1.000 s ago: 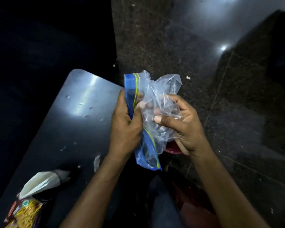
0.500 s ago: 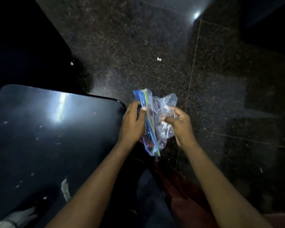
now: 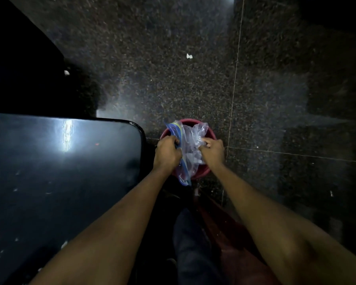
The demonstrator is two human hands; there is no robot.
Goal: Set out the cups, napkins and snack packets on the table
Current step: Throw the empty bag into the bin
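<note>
A crumpled clear plastic bag [image 3: 190, 140] with a blue zip edge is held between both hands, low over a red bucket [image 3: 203, 171] that stands on the floor just right of the table corner. My left hand [image 3: 167, 153] grips the blue zip edge. My right hand [image 3: 213, 151] pinches the clear crumpled side. The dark glossy table [image 3: 66, 171] fills the left of the view; no cups, napkins or snack packets show on it in this frame.
The floor [image 3: 193, 83] is dark speckled stone with pale joint lines and a small white scrap [image 3: 189, 56]. My dark trouser leg [image 3: 191, 243] and something reddish lie below the bucket. White specks dot the table.
My view has swung right and down, so the napkin and snack packet left the frame. Both hands lowered the bag away from the table to over the red bucket.
</note>
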